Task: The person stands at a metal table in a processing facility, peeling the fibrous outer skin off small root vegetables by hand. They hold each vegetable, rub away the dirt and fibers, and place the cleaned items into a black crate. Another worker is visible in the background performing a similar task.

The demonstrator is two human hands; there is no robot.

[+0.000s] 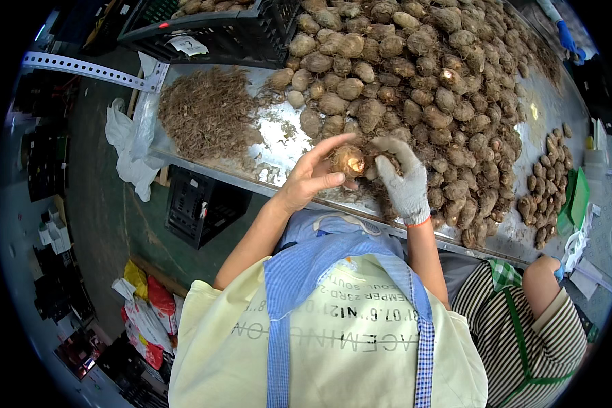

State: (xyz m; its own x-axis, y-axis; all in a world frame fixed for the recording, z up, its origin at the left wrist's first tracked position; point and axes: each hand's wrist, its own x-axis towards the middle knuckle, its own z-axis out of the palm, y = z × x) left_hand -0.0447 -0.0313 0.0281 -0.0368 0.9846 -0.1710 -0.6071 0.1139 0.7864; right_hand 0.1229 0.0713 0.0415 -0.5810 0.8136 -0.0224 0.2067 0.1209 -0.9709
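My bare left hand (313,176) curls around a hairy brown taro corm (348,161) whose pale cut end faces my right hand. My right hand (403,178), in a grey-white knit glove with an orange edge at the wrist, is just right of it, fingers bent; a small brown piece shows between thumb and fingers, too hidden to name. Both hands are over the front edge of a metal table (510,232). Behind and right of them spreads a large heap of taro corms (438,97). A pile of brown fibrous peelings (206,115) lies at the table's left end.
A black plastic crate (214,38) holding corms stands at the back left. Another black crate (204,204) is below the table. A smaller group of corms (548,178) and a green plastic item (574,199) lie at right. A co-worker's striped sleeve (561,321) is close at lower right.
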